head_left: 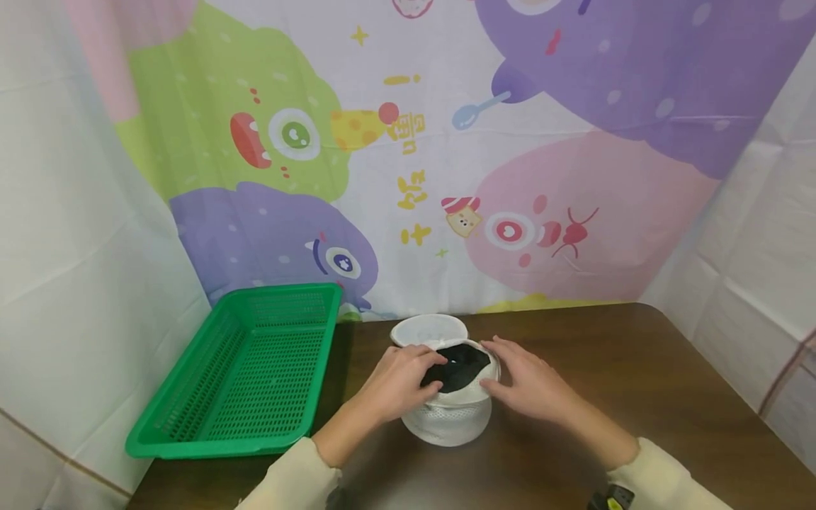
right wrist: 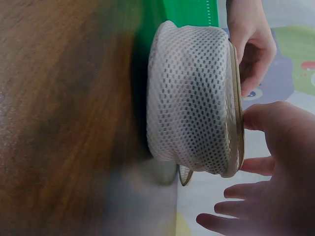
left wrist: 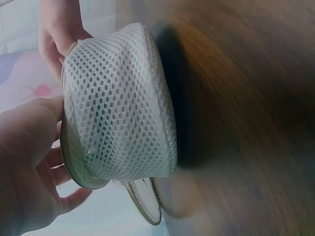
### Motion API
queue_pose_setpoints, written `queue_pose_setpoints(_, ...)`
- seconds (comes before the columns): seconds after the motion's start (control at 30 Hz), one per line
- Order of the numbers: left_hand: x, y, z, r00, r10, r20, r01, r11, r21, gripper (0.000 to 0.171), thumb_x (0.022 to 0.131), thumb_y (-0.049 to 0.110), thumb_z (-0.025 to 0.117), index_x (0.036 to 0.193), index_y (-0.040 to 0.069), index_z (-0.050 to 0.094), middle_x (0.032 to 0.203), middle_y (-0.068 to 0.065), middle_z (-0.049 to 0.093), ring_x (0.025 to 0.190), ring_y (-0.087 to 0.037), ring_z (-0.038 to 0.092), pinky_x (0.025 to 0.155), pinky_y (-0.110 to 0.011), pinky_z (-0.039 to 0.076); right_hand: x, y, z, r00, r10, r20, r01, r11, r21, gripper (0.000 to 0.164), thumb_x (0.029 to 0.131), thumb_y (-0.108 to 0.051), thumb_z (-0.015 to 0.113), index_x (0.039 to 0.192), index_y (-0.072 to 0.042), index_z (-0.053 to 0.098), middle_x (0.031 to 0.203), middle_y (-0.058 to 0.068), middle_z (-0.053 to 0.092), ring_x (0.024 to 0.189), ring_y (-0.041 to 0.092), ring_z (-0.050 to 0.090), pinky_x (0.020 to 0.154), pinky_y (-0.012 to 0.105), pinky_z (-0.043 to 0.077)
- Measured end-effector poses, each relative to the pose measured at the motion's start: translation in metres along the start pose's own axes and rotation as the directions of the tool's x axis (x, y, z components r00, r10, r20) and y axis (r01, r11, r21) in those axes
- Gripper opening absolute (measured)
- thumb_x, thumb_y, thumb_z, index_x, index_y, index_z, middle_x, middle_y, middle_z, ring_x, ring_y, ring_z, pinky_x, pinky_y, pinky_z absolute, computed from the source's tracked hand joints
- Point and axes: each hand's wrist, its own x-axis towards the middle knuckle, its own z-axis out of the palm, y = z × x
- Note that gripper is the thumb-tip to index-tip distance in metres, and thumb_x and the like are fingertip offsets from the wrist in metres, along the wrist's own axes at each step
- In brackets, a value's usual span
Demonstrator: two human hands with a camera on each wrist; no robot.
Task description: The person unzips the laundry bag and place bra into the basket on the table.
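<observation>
A round white mesh laundry bag (head_left: 446,423) stands upright on the table, its round lid (head_left: 428,329) folded back behind it. Black cloth (head_left: 468,365) lies inside the opening. From the left my left hand (head_left: 398,379) reaches over the rim, thumb and fingertips above the cloth; in the left wrist view its fingers are spread loosely by the rim. My right hand (head_left: 532,382) touches the right side of the rim with thumb and forefinger, while its other fingers extend apart in the right wrist view. The cloth's lower part is hidden by the bag's wall.
A green plastic basket (head_left: 223,450) with a slotted bottom stands to the left of the bag. The brown wooden table (head_left: 586,347) reaches back to a cartoon-printed curtain (head_left: 433,156). White sheeting (head_left: 83,234) hangs at both sides.
</observation>
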Motion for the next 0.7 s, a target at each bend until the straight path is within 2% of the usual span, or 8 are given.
queue_pose_setpoints(0.1, 0.0022, 0.0003, 0.0019, 0.996, -0.051, 0.075, 0.05, 0.999, 0.015, 0.043, 0.098, 0.03, 0.087, 0.137, 0.015, 0.079, 0.142, -0.007, 0.079, 0.13, -0.027, 0.075, 0.1, -0.052, 0.058, -0.0015, 0.0013, 0.0028, 1.0, 0.007, 0.0, -0.007, 1.0, -0.001, 0.069, 0.101, -0.036, 0.081, 0.16, -0.007, 0.06, 0.167, 0.026, 0.059, 0.15, 0.052, 0.061, 0.113, 0.075, 0.054)
queue_pose_setpoints(0.2, 0.0029, 0.0004, 0.0038, 0.99, -0.081, 0.111, 0.08, 0.997, 0.017, 0.053, 0.095, 0.033, 0.089, 0.143, 0.014, 0.077, 0.153, -0.009, 0.073, 0.139, -0.029, 0.07, 0.104, -0.053, 0.057, -0.0019, 0.0026, 0.005, 1.0, 0.009, 0.0, -0.009, 1.0, 0.002, 0.071, 0.099, -0.035, 0.081, 0.16, -0.006, 0.059, 0.167, 0.026, 0.059, 0.15, 0.051, 0.062, 0.114, 0.074, 0.055)
queue_pose_setpoints(0.47, 0.0036, -0.0047, 0.0092, 0.983, -0.124, 0.132, 0.126, 0.992, -0.008, 0.075, 0.087, 0.035, 0.094, 0.154, 0.012, 0.069, 0.168, -0.01, 0.062, 0.15, -0.032, 0.062, 0.108, -0.054, 0.055, -0.001, 0.0037, 0.0076, 1.0, 0.015, 0.012, -0.015, 1.0, 0.006, 0.072, 0.097, -0.031, 0.083, 0.16, -0.006, 0.059, 0.166, 0.026, 0.059, 0.15, 0.051, 0.062, 0.114, 0.075, 0.054)
queue_pose_setpoints(0.7, 0.0056, -0.0074, 0.0096, 0.973, -0.158, 0.169, 0.162, 0.987, -0.007, 0.08, 0.087, 0.038, 0.093, 0.157, 0.01, 0.066, 0.167, -0.009, 0.063, 0.151, -0.031, 0.061, 0.106, -0.053, 0.055, -0.0008, 0.0038, 0.0091, 1.0, 0.019, 0.021, -0.019, 1.0, 0.01, 0.072, 0.097, -0.03, 0.083, 0.161, -0.007, 0.059, 0.166, 0.027, 0.059, 0.15, 0.051, 0.062, 0.114, 0.074, 0.055)
